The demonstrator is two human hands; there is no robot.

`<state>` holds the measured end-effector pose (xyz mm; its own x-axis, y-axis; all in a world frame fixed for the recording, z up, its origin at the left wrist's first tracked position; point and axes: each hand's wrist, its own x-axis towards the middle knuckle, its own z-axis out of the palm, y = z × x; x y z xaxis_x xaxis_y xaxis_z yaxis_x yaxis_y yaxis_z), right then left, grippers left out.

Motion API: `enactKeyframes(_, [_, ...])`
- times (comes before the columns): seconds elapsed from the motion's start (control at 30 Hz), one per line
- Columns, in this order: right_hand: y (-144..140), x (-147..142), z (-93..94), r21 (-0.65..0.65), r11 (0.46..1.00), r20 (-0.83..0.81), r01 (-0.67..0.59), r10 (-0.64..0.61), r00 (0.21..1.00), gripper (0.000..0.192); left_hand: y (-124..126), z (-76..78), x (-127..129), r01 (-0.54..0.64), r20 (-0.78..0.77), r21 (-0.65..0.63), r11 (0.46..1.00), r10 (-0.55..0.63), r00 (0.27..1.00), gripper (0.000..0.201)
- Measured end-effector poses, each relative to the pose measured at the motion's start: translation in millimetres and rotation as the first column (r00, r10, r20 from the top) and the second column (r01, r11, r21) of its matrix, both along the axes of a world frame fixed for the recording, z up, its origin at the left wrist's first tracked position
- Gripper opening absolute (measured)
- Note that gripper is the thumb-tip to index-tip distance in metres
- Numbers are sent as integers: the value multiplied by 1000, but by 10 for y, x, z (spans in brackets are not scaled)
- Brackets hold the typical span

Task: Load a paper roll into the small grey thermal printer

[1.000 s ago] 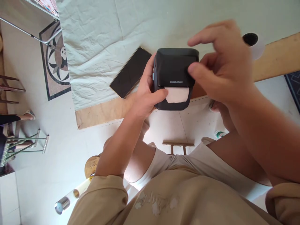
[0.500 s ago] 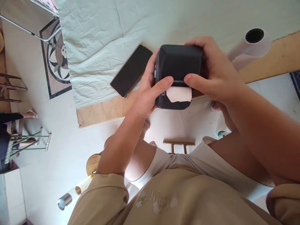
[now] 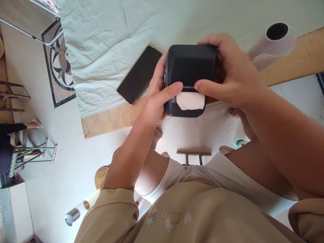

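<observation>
Both hands hold a black label printer (image 3: 191,64) up over the table's near edge, its rounded lid toward me. White lettering, partly covered by a thumb, runs across it, and a white patch like paper (image 3: 191,100) with an uneven lower edge shows on its lower front. My left hand (image 3: 158,96) wraps the left side, thumb lying on the front. On the other side my right hand (image 3: 231,76) grips the top right corner with its thumb pressed near the lettering; its other fingers are partly hidden behind. A dark-screened phone (image 3: 139,75) lies on the cloth just left of my left hand.
Pale green cloth (image 3: 101,44) covers the table, with a bare wooden edge (image 3: 108,119) along the front. A translucent roll with a dark core (image 3: 277,31) stands at right. Below are a wooden stool (image 3: 101,177) and a bottle (image 3: 240,142). Another person's foot (image 3: 35,124) shows at far left.
The label printer and both hands have shifted slightly left and up in the view. The grip looks the same, and the surroundings have moved only a little with the camera.
</observation>
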<state>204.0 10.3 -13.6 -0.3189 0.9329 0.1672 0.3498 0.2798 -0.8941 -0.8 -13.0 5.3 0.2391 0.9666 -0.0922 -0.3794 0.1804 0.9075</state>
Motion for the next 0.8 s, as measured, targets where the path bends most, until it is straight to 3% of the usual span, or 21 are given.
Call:
enactKeyframes(0.4, [28,53,-49,30,999,48,-21,19,999,73,-8,-17,-5,20,-5,22,1000,-20,1000,30])
enactKeyframes(0.5, [5,43,-38,-11,999,-8,-53,53,999,76,7,2,13,24,77,9,1000,-24,997,24])
enactKeyframes(0.6, [-21,33,-24,-32,995,-82,-96,93,992,82,28,40,26,42,156,-59,997,-32,987,35])
enactKeyframes(0.8, [-5,38,-43,96,987,30,-128,126,992,81,51,-25,-35,48,77,-21,999,-47,996,41])
